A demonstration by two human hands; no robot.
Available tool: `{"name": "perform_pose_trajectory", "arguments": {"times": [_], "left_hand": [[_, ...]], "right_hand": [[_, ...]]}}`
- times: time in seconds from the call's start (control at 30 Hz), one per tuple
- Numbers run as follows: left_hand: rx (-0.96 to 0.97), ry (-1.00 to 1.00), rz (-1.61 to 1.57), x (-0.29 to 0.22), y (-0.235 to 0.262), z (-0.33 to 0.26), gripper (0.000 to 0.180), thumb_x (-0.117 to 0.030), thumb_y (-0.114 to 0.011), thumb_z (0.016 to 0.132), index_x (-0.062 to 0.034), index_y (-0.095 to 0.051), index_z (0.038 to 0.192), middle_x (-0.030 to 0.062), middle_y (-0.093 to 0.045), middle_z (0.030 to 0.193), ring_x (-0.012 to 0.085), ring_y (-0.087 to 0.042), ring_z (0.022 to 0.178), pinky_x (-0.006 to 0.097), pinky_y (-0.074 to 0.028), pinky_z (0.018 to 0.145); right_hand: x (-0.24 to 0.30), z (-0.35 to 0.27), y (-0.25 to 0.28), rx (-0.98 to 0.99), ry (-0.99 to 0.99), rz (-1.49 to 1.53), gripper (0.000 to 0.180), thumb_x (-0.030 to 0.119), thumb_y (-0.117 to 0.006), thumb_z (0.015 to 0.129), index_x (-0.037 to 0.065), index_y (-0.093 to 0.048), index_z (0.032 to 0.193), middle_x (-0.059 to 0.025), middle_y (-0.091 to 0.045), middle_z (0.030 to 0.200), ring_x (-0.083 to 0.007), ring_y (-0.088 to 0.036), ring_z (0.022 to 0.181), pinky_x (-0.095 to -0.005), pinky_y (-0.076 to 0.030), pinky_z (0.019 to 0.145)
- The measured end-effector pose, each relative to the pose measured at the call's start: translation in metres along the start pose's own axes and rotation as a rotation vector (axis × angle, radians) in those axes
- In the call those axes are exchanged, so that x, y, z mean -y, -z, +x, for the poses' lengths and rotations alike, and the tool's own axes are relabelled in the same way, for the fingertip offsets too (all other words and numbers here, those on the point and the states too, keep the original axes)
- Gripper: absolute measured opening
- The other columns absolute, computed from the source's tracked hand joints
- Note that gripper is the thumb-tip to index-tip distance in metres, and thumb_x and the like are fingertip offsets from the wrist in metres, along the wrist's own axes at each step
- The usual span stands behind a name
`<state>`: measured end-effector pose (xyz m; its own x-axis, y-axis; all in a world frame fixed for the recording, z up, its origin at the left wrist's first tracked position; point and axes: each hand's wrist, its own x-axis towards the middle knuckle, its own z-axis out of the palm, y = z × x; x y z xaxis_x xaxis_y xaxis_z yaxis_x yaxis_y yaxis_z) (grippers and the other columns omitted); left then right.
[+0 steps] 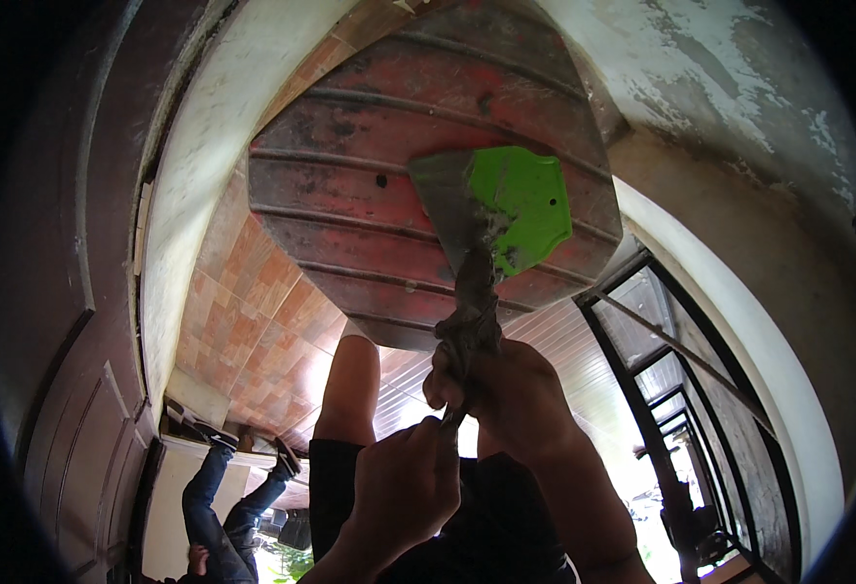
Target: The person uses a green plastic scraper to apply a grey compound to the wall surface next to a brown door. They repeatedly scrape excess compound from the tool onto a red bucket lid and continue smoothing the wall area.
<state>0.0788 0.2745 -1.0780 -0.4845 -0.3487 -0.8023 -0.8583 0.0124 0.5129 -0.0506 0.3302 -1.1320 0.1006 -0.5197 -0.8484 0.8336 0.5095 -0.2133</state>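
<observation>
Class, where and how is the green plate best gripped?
Probably pinch the green plate by its right edge near the small hole, coming from the person's right: that edge looks bare green, while its left side is smeared grey and grey material runs from below it to the right hand.

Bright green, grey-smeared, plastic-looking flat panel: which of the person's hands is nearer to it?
Right. The right hand is below the green panel in the picture, with a gap between; the left hand is lower and farther left.
</observation>
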Motion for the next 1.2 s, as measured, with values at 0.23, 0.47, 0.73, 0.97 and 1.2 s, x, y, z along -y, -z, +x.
{"name": "perform_pose_trajectory", "arguments": {"times": [0.23,0.47,0.73,0.97,1.2], "left_hand": [[-0.021,-0.008,-0.084,0.006,0.005,0.001,0.018,-0.013,-0.048,0.090,-0.0031,-0.051,0.075,0.0125,-0.054,0.054,0.0292,-0.057,0.048,0.039,-0.044,0.045],[-0.004,0.028,-0.161,0.005,0.005,0.002,0.021,-0.015,-0.047,0.092,-0.0029,-0.053,0.076,0.0126,-0.055,0.054,0.0293,-0.057,0.047,0.038,-0.044,0.045],[0.082,0.046,-0.083,-0.002,-0.007,0.001,0.016,-0.014,-0.048,0.091,-0.0031,-0.052,0.080,0.0112,-0.055,0.054,0.0292,-0.059,0.049,0.039,-0.046,0.046],[0.047,0.012,-0.038,0.003,-0.006,-0.002,0.016,-0.013,-0.048,0.091,-0.0029,-0.051,0.080,0.0111,-0.054,0.054,0.0291,-0.058,0.048,0.039,-0.046,0.045],[0.135,0.121,-0.134,-0.004,-0.009,-0.006,0.019,-0.011,-0.043,0.094,-0.0006,-0.053,0.082,0.0159,-0.055,0.059,0.0339,-0.057,0.052,0.040,-0.043,0.048]], "right_hand": [[-0.006,0.003,0.000,0.087,0.016,0.235,0.030,0.017,-0.042,0.096,-0.009,-0.047,0.111,-0.0107,-0.054,0.079,-0.0227,-0.055,0.077,-0.0362,-0.045,0.077],[-0.009,0.005,0.002,0.068,-0.011,0.160,0.022,0.020,-0.039,0.099,0.001,-0.048,0.095,-0.0049,-0.049,0.071,-0.0151,-0.050,0.066,-0.0307,-0.044,0.066],[-0.013,0.008,-0.003,0.042,-0.023,0.302,0.022,0.019,-0.040,0.099,0.006,-0.046,0.082,0.0002,-0.041,0.062,-0.0099,-0.039,0.054,-0.0257,-0.034,0.053],[0.008,-0.001,-0.008,-0.073,-0.040,0.272,0.022,0.011,-0.042,0.095,-0.004,-0.051,0.107,-0.0029,-0.046,0.068,-0.0134,-0.045,0.058,-0.0263,-0.039,0.058],[0.008,0.003,-0.006,-0.047,-0.067,0.143,0.026,0.011,-0.041,0.097,-0.005,-0.051,0.116,-0.0015,-0.045,0.065,-0.0071,-0.040,0.055,-0.0219,-0.034,0.052]]}}
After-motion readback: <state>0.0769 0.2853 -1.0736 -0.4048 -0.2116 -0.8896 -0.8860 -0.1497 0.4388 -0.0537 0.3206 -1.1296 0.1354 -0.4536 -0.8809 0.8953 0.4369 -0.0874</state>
